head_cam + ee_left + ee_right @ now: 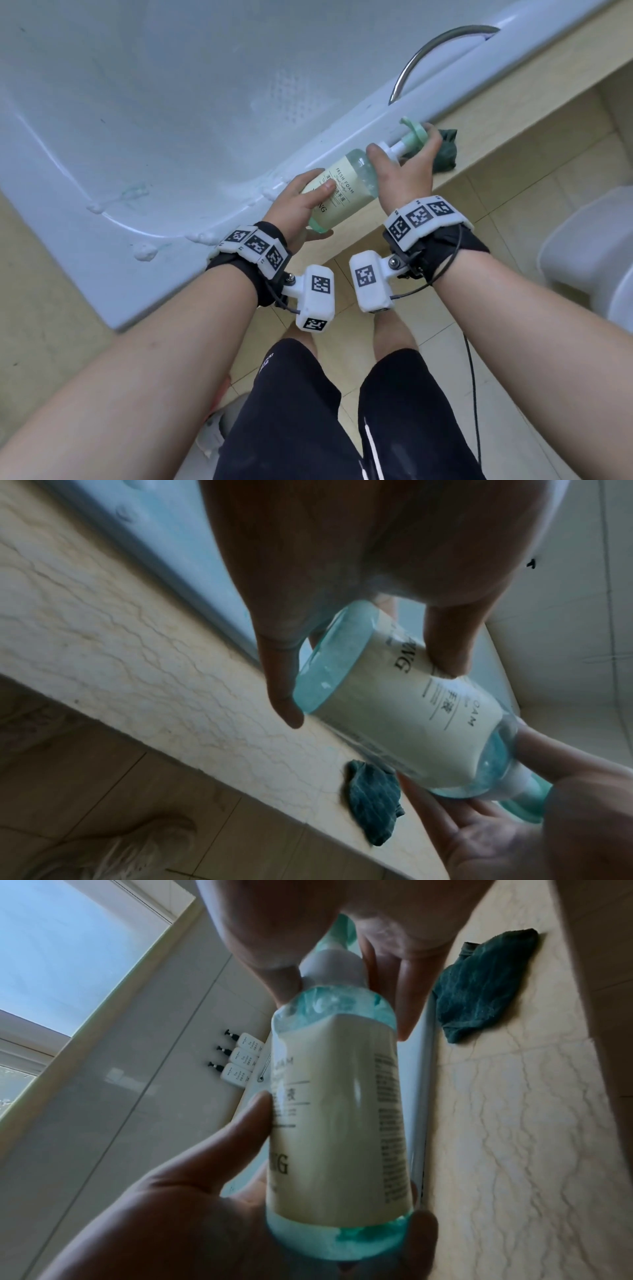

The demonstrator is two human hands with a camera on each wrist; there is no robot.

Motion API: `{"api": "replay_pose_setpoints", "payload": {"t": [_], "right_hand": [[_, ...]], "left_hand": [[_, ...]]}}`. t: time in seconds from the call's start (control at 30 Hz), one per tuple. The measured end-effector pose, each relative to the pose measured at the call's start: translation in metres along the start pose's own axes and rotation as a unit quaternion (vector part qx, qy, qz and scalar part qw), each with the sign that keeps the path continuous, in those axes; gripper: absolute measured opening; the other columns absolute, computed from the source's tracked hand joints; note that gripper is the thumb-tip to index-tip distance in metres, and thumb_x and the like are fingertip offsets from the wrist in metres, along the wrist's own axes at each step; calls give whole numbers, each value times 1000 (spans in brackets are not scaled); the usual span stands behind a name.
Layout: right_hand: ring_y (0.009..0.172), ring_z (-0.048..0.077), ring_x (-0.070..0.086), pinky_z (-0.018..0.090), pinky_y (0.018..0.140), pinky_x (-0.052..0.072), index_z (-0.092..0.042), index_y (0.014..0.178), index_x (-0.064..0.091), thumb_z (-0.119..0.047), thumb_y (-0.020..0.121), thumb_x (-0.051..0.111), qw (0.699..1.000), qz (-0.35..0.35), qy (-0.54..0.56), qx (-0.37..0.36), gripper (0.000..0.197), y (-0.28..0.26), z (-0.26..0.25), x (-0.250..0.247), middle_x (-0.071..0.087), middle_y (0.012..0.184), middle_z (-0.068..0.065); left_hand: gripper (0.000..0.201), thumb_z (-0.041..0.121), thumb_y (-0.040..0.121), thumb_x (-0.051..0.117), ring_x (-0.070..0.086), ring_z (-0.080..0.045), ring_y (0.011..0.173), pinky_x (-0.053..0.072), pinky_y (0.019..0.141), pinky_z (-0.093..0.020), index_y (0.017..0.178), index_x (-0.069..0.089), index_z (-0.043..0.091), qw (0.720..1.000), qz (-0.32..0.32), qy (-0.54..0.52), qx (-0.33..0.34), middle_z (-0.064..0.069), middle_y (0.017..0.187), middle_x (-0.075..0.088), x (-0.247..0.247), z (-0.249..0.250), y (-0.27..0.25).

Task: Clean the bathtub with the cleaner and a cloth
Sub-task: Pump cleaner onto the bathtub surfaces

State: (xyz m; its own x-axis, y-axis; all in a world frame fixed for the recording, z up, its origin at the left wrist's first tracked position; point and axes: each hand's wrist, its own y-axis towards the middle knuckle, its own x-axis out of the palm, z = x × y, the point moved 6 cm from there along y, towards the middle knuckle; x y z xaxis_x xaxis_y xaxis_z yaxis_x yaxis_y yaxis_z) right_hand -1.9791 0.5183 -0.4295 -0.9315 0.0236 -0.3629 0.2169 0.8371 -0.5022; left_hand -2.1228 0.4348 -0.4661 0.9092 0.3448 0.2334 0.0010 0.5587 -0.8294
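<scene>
A clear green cleaner bottle (346, 181) (421, 712) (339, 1123) with a cream label lies tilted over the bathtub's near rim (329, 154). My left hand (301, 202) grips its base, fingers curled round it. My right hand (407, 161) holds the neck, fingers over the green pump head (412, 137). A dark green cloth (548, 154) (373, 799) (479, 988) lies crumpled on the beige stone ledge (486, 113), just behind my right hand. Blobs of white foam (145, 251) sit along the tub's rim and inside wall.
A curved chrome grab handle (431, 54) is fixed to the tub's near side. A white toilet (589, 253) stands at the right on the tiled floor. Three small white pump bottles (240, 1058) stand against the far wall by a window (68, 947). My legs are below.
</scene>
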Motion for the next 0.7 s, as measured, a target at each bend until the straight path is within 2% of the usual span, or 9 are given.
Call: {"api": "replay_pose_setpoints", "payload": {"t": [0.07, 0.13, 0.23, 0.3, 0.4, 0.47, 0.53, 0.6, 0.7], "right_hand": [[80, 10, 63, 24, 69, 51, -25, 136, 28, -23, 82, 69, 1000, 8, 5, 1, 68, 9, 5, -8, 59, 109, 4], [75, 7, 62, 23, 67, 51, -24, 137, 28, -23, 83, 68, 1000, 12, 11, 4, 67, 18, 8, -16, 59, 99, -2], [69, 0, 58, 16, 63, 51, -17, 135, 31, -16, 84, 68, 1000, 0, 14, 7, 63, 36, 9, -29, 47, 88, -13], [71, -1, 57, 14, 65, 50, -13, 129, 34, -13, 82, 68, 1000, -10, 8, 4, 57, 49, 9, -40, 50, 91, -10], [79, 12, 63, 23, 69, 54, -15, 122, 36, -17, 82, 68, 1000, -27, -3, 8, 51, 61, 11, -54, 59, 105, 6], [80, 15, 64, 24, 66, 54, -21, 125, 35, -24, 82, 67, 1000, -27, -5, 1, 53, 67, 11, -64, 59, 110, 9], [83, 16, 66, 30, 70, 57, -28, 130, 31, -30, 80, 66, 999, -34, -1, 0, 60, 73, 7, -72, 59, 114, 10], [81, 16, 67, 37, 73, 58, -30, 133, 28, -28, 81, 66, 998, -55, 4, 8, 65, 80, 2, -78, 61, 111, 10], [77, 17, 67, 42, 74, 58, -28, 134, 27, -23, 82, 66, 997, -79, -6, 16, 65, 92, -4, -84, 62, 99, 3]], "left_hand": [[38, 23, 96, 58, 61, -22, 94, 52, 87, -50, 133, 49, 24, 1000, -2, 1, 2, 1, 102, 62, 11, -2, 7], [36, 22, 96, 57, 60, -22, 94, 51, 88, -51, 131, 49, 24, 1000, 3, 4, 6, 0, 103, 61, 21, -2, 14], [32, 21, 96, 57, 60, -22, 92, 51, 87, -51, 127, 50, 25, 1000, 19, -3, 9, 0, 101, 61, 39, -4, 21], [28, 20, 96, 57, 59, -23, 92, 51, 86, -50, 123, 50, 26, 999, 30, -7, 9, 0, 101, 61, 54, -7, 24], [28, 19, 95, 59, 59, -25, 94, 52, 81, -48, 121, 52, 27, 999, 45, -11, 15, -3, 106, 60, 76, -7, 27], [31, 19, 94, 59, 60, -24, 95, 53, 75, -44, 123, 52, 27, 998, 48, -12, 23, -4, 111, 59, 90, -4, 29], [34, 19, 94, 60, 61, -23, 95, 55, 72, -41, 126, 52, 27, 998, 52, -16, 33, -3, 114, 59, 103, 0, 31], [36, 18, 93, 61, 61, -22, 95, 53, 76, -44, 127, 52, 27, 997, 60, -29, 38, -3, 116, 59, 113, 1, 32], [38, 17, 94, 60, 61, -22, 93, 52, 81, -46, 130, 51, 26, 995, 78, -47, 43, -4, 116, 59, 124, 1, 34]]}}
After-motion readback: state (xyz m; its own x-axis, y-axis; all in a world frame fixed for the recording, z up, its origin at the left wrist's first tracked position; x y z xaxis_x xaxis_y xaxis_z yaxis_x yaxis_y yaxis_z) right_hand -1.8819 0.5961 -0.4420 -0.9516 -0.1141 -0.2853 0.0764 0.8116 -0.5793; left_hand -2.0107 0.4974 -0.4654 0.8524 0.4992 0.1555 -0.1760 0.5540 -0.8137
